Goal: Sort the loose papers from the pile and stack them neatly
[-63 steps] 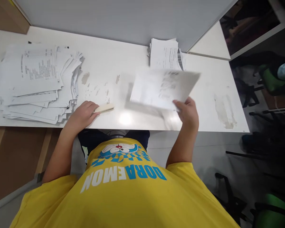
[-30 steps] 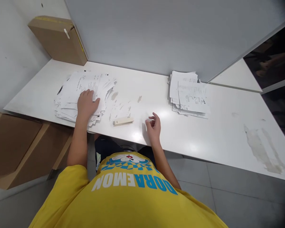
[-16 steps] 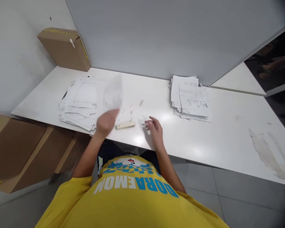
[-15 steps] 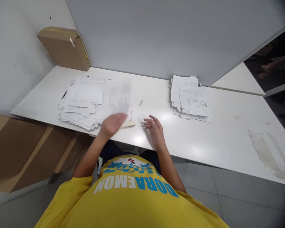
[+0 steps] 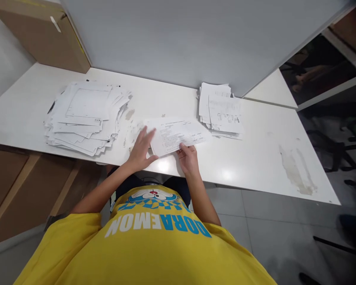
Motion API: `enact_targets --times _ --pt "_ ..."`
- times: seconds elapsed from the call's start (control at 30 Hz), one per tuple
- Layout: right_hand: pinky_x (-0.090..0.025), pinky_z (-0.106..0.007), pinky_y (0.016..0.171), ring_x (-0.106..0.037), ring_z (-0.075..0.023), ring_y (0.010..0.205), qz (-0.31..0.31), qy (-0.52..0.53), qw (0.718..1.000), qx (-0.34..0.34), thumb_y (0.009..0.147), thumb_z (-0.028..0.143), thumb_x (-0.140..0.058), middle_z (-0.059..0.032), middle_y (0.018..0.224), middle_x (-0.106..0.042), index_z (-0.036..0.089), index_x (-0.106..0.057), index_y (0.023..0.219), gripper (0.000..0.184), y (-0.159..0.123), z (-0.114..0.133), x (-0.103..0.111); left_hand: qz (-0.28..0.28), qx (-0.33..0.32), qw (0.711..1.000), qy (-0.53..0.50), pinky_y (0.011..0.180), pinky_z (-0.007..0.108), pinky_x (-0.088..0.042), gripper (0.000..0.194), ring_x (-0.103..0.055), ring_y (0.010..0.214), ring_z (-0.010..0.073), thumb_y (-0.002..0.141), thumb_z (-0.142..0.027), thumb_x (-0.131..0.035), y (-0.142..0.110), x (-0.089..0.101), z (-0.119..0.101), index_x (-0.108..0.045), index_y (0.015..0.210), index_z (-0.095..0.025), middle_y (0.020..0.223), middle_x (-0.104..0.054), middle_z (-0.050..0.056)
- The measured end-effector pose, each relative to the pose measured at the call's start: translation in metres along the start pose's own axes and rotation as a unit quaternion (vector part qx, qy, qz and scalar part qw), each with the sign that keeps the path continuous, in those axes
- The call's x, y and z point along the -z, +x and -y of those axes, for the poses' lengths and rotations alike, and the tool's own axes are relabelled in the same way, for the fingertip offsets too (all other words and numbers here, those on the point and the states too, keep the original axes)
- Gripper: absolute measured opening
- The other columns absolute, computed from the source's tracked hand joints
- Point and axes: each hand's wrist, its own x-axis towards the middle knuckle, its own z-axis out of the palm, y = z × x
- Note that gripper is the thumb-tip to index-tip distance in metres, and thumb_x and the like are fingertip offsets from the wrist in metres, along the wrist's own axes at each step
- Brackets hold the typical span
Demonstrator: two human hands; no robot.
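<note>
A printed sheet of paper (image 5: pixel 178 136) slants over the white table in front of me. My right hand (image 5: pixel 189 159) pinches its near edge, thumb on top and the other fingers beneath. At the sheet's left end is my left hand (image 5: pixel 141 151), its fingers spread and slightly blurred; whether it touches the paper I cannot tell. Left of that hand lies a large, uneven stack of papers (image 5: pixel 83 118). A smaller paper stack (image 5: pixel 222 111) lies to the right, beyond the sheet. Something low and tan is partly hidden behind my left hand.
The white table (image 5: pixel 264 158) ends at a grey partition (image 5: pixel 166 43) at the back. A cardboard box (image 5: pixel 44 35) leans in the far left corner. More cardboard (image 5: pixel 26 186) stands below the table's left side. A tan stain (image 5: pixel 296 170) marks the table's right end.
The blurred sheet at my left hand has come rightward, and my right hand has closed on it. My left hand's fingers have spread. The view has shifted to the right.
</note>
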Motion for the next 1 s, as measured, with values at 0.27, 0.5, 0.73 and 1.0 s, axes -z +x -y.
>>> enact_targets --times 0.27,0.5,0.73,1.0 --pt "-0.051 -0.048 0.102 -0.062 -0.0262 0.118 0.041 0.016 0.998 0.05 0.073 0.048 -0.071 -0.0048 0.105 -0.074 0.03 -0.069 0.1 0.032 -0.003 0.011 0.005 -0.128 0.108 0.941 -0.295 0.109 0.046 -0.047 0.073 -0.044 0.142 0.0282 0.092 -0.068 -0.045 0.048 -0.012 -0.013 -0.027 0.154 -0.033 0.154 -0.045 0.012" --pt "-0.049 -0.048 0.102 -0.06 -0.0252 0.119 -0.1 0.036 0.98 0.167 0.076 0.043 -0.064 -0.0045 0.117 -0.068 0.032 -0.064 0.116 0.041 -0.002 0.022 0.069 -0.106 0.116 0.92 -0.359 0.1 0.048 -0.054 0.051 -0.067 0.114 0.0303 0.082 -0.061 -0.068 0.063 -0.031 -0.003 -0.072 0.113 -0.021 0.113 -0.074 0.011" --pt "-0.047 -0.04 0.102 -0.062 -0.0205 0.11 -0.095 -0.048 0.976 0.191 0.07 0.034 -0.075 -0.0015 0.109 -0.067 0.033 -0.062 0.118 0.049 -0.008 0.036 0.13 -0.021 0.047 0.966 -0.255 0.098 0.04 -0.054 0.049 -0.067 0.113 0.0276 0.087 -0.059 -0.061 0.054 -0.037 -0.009 -0.072 0.116 -0.021 0.12 -0.072 0.012" --pt "-0.052 -0.045 0.094 -0.066 -0.0276 0.103 -0.044 -0.15 0.979 0.133 0.072 0.047 -0.078 -0.0071 0.101 -0.074 0.025 -0.07 0.105 0.041 -0.008 0.029 0.128 0.052 0.054 0.977 -0.202 0.094 0.044 -0.057 0.062 -0.07 0.105 0.0292 0.086 -0.067 -0.056 0.043 -0.049 -0.004 -0.07 0.116 -0.014 0.114 -0.073 0.014"
